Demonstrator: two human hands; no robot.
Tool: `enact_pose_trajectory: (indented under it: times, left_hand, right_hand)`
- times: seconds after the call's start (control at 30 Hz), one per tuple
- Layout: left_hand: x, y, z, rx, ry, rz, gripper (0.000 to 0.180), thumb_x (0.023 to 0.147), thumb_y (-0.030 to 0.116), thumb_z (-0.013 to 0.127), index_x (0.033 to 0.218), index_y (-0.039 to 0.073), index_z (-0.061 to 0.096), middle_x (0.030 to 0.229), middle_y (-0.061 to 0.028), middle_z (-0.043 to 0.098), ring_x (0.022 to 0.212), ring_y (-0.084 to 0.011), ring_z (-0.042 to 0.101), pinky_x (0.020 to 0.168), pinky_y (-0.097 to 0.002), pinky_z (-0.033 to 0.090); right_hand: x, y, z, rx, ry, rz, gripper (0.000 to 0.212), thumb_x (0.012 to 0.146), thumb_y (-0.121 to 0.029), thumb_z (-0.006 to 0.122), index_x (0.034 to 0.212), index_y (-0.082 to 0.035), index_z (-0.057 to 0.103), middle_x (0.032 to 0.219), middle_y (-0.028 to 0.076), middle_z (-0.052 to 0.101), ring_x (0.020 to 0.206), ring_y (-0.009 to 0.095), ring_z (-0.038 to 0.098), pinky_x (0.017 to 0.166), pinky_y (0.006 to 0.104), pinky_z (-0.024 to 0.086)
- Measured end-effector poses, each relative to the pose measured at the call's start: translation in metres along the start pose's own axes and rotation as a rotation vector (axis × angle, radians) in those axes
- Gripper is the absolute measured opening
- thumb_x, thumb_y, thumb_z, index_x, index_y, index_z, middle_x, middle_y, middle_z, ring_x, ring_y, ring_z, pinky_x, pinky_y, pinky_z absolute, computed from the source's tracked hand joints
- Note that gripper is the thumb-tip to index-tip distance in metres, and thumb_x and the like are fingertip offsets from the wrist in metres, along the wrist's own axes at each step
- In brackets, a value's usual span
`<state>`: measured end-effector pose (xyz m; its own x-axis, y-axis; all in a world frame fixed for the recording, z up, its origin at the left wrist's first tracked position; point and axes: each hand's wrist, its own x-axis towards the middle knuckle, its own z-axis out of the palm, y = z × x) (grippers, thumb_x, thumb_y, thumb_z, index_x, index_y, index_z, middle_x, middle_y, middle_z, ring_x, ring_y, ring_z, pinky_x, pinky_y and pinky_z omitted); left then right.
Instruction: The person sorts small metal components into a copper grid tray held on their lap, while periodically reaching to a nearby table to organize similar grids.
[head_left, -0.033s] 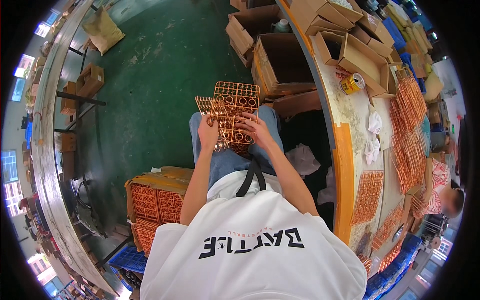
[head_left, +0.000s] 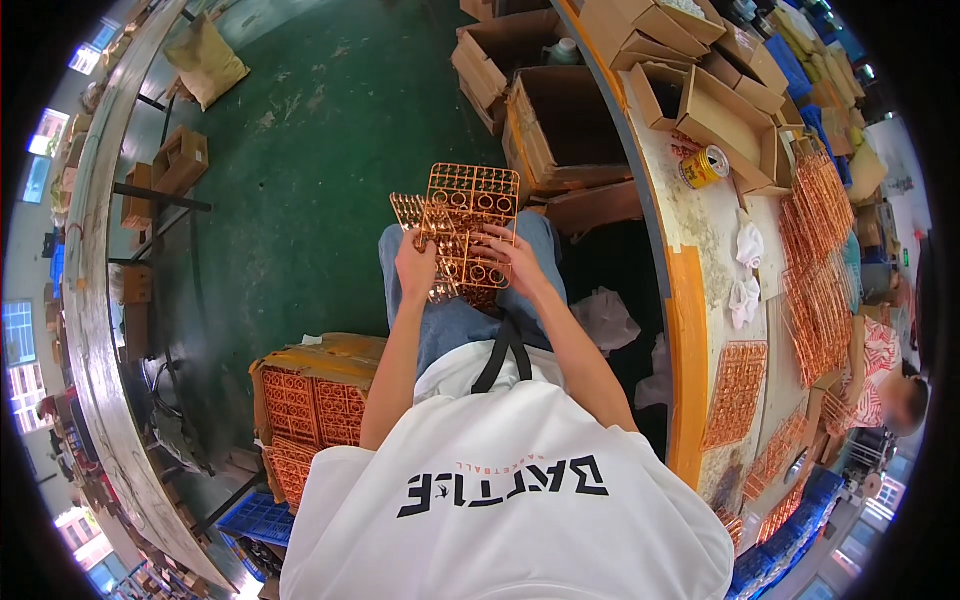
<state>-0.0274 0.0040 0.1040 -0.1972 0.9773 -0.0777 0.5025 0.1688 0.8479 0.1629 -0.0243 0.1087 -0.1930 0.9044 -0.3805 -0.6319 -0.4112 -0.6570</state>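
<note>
Over my lap is a small bunch of copper-coloured sprue frames (head_left: 473,182), shiny grids with rows of rings and small parts. The frames overlap at different angles, so I cannot tell how they are stacked. My left hand (head_left: 416,264) grips the left edge of the bunch, thumb on top. On the right side, my right hand (head_left: 516,262) holds a frame, its fingers lying across the grid and partly hidden by it. More copper pieces show beneath, between my thighs.
By my left side stands an open carton (head_left: 262,400) packed with similar frames, above a blue crate (head_left: 255,517). The workbench (head_left: 686,340) at right bears more frames, a yellow can (head_left: 704,167) and cartons. A big open box (head_left: 520,150) sits ahead. Another person (head_left: 880,380) works at far right.
</note>
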Motion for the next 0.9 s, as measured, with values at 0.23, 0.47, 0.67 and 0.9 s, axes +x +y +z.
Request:
enact_pose_trajectory:
  times: [0.23,0.47,0.67,0.9]
  left_hand:
    - [0.003,0.016,0.002,-0.04,-0.02,-0.016,0.034,0.073,0.014,0.062,0.104,0.001,0.054,0.087,-0.0122,0.06,0.077,-0.0204,0.057,0.071,-0.031,0.044]
    - [0.008,0.015,-0.003,0.004,-0.021,0.005,0.039,0.071,0.019,0.065,0.104,0.001,0.055,0.091,-0.0145,0.061,0.084,-0.0254,0.059,0.076,-0.0339,0.045]
    - [0.019,0.028,0.0,0.008,-0.044,0.098,0.038,0.07,0.019,0.066,0.101,0.001,0.055,0.089,-0.0135,0.061,0.082,-0.0252,0.059,0.073,-0.0334,0.045]
    - [0.007,-0.015,0.008,0.002,-0.013,0.07,0.033,0.069,0.009,0.064,0.101,0.003,0.056,0.091,-0.01,0.06,0.086,-0.0212,0.057,0.078,-0.0313,0.044]
  right_hand:
    - [-0.002,-0.01,-0.006,-0.02,0.011,-0.028,0.035,0.086,-0.013,0.049,0.117,0.001,0.042,0.111,0.016,0.054,0.098,0.024,0.056,0.08,0.034,0.049]
    - [0.002,-0.001,-0.01,-0.006,0.019,-0.024,0.036,0.086,-0.013,0.05,0.117,0.001,0.042,0.111,0.016,0.055,0.096,0.023,0.057,0.08,0.0336,0.049]
    - [0.008,-0.021,-0.009,-0.084,0.009,-0.151,0.035,0.084,-0.011,0.052,0.116,0.001,0.044,0.11,0.014,0.055,0.096,0.022,0.057,0.078,0.0323,0.05]
    - [0.006,0.024,-0.02,-0.043,-0.017,-0.094,0.037,0.085,-0.011,0.052,0.119,-0.001,0.043,0.115,0.011,0.054,0.099,0.021,0.056,0.083,0.0331,0.047]
